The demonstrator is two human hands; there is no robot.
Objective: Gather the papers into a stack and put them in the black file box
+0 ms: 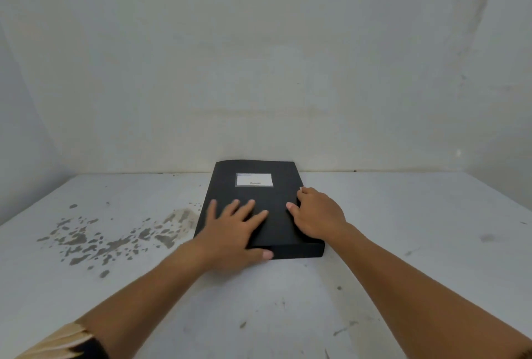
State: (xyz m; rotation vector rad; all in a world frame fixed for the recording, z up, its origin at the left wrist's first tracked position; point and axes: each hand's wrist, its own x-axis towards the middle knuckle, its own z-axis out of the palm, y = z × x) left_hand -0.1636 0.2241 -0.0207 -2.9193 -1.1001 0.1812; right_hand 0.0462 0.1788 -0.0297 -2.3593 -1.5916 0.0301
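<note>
**Black file box shut on the table, no loose papers in sight**

Black file box (259, 209) lies flat and closed on the white table (403, 243), its far end close to the wall (259, 56) and its near end toward the person. Stained, chipped patches mark the tabletop to the left of it. No sheets show anywhere on the surface, so the gathering and loading look finished; I judge the task to be at or near its end, with at most the closing of the lid left to settle. Whether the papers are truly inside cannot be seen through the closed cover.

Both forearms reach forward from the bottom corners of the view. Left hand (233, 232) rests palm down on the lid, fingers spread wide and flat, thumb hooked over the near edge; it grasps nothing. Right hand (316, 214) sits at the box's right edge, fingers curled over that side and thumb on top, pinching the edge rather than pressing flat. A white label (254, 179) sits near the lid's far end.
</note>
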